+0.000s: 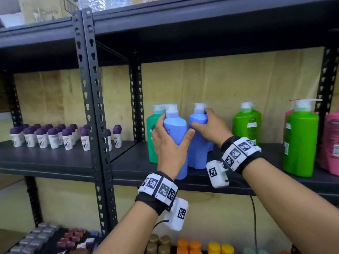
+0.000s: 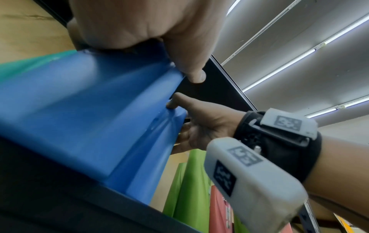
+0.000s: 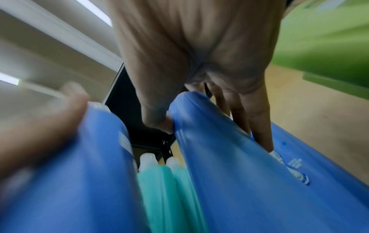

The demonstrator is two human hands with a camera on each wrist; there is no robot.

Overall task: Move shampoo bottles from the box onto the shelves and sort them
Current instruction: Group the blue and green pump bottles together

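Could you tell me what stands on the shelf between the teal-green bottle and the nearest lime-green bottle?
Two blue bottles, held by the left hand and right hand; head view.

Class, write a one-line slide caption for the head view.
Each hand grips a blue shampoo bottle on the shelf.

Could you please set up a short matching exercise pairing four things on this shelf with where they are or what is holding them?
Things:
1. near blue bottle
2. far blue bottle
3. teal bottle
4. purple-capped roll-ons

Places:
a. held by the right hand
b. in the left bay
c. held by the left hand
d. behind the left hand

Pairs: 1-c, 2-a, 3-d, 4-b
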